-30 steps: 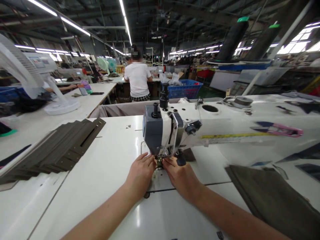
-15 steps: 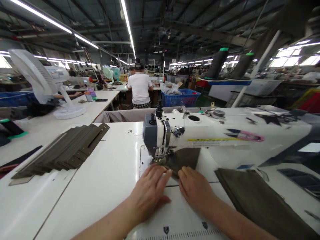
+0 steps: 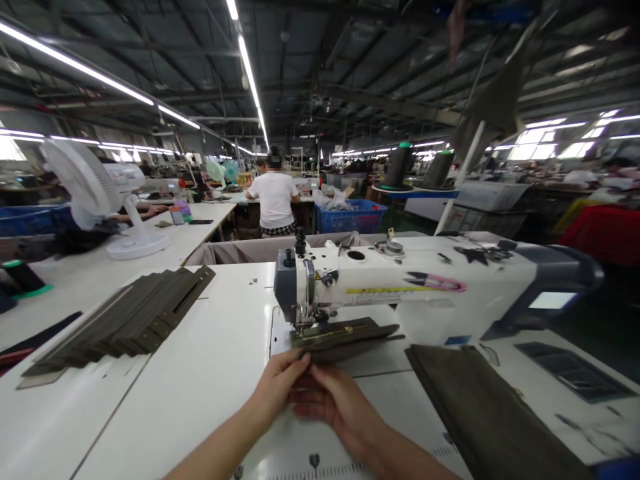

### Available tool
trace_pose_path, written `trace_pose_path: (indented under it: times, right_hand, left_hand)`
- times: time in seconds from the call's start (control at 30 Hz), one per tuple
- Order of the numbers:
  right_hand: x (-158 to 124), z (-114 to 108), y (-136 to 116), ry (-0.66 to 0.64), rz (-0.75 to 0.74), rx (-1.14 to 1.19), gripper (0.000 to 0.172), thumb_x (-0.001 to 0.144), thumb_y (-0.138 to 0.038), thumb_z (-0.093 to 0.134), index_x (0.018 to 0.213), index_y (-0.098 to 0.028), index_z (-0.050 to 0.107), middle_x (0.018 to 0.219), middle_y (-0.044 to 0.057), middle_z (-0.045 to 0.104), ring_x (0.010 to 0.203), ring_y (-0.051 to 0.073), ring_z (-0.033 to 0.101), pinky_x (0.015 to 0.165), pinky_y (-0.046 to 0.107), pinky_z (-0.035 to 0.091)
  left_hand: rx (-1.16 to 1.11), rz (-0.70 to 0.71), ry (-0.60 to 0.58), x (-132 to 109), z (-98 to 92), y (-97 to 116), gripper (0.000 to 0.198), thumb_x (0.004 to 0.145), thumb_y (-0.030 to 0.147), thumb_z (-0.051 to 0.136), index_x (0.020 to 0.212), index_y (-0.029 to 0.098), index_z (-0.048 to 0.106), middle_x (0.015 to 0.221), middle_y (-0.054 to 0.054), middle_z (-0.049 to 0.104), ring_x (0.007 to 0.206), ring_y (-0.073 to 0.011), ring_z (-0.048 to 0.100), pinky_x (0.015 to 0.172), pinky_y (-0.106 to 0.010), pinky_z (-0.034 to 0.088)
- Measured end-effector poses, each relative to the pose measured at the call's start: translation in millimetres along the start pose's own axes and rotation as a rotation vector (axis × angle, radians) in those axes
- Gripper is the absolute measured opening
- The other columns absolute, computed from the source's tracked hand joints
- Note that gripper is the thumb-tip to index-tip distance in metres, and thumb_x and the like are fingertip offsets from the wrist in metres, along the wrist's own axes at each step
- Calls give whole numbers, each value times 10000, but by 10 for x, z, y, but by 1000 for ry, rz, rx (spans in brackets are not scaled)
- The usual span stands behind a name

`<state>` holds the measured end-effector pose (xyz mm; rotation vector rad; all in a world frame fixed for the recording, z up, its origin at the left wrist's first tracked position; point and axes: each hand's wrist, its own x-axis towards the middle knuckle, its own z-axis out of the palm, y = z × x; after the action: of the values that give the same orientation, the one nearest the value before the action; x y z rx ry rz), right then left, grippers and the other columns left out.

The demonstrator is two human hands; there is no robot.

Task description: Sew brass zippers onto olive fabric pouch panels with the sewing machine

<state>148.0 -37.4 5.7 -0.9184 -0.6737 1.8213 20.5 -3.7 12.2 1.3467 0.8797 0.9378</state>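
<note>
A dark olive fabric piece lies under the needle area of the white sewing machine, its near edge folded up. My left hand pinches the near left corner of that fabric between thumb and fingers. Close beside it, touching, my right hand is turned with its palm partly up, thumb at the same corner and fingers curled beneath. On the right of the machine bed lies a folded olive fabric stack.
A fanned pile of olive pieces lies left on the table. Behind it stands a white fan. Beyond the machine are a person in a white shirt, a blue crate and thread cones.
Both hands have come together at the fabric's left corner, and the right hand has rolled palm up. The fabric's near edge is now lifted and folded. The camera view has shifted.
</note>
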Motion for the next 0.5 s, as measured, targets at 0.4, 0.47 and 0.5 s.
trace_pose_path:
  times: [0.4, 0.47, 0.5]
  right_hand:
    - [132, -47, -100, -44, -31, -144, 533, 680, -553, 627, 930, -86, 565, 765, 119, 659, 646, 180, 647, 549, 263, 500]
    - [159, -134, -33, -38, -251, -541, 422, 843, -467, 459, 972, -82, 572, 745, 112, 669, 607, 164, 648, 532, 255, 501]
    - [165, -196, -19, -23, -388, -817, 384, 901, -391, 363, 934, -85, 593, 691, 95, 668, 558, 152, 639, 507, 245, 495]
  left_hand:
    - [-280, -142, -61, 50, 50, -22, 289, 706, 380, 609, 790, 106, 640, 757, -62, 615, 687, -164, 522, 564, -244, 404]
    - [-312, -137, -74, 53, 50, 7, 277, 720, 385, 591, 740, 109, 619, 680, -47, 592, 628, -151, 510, 544, -244, 402]
    - [-303, -122, -89, 62, 28, 45, 278, 734, 387, 571, 725, 112, 611, 641, -41, 580, 608, -152, 511, 553, -254, 412]
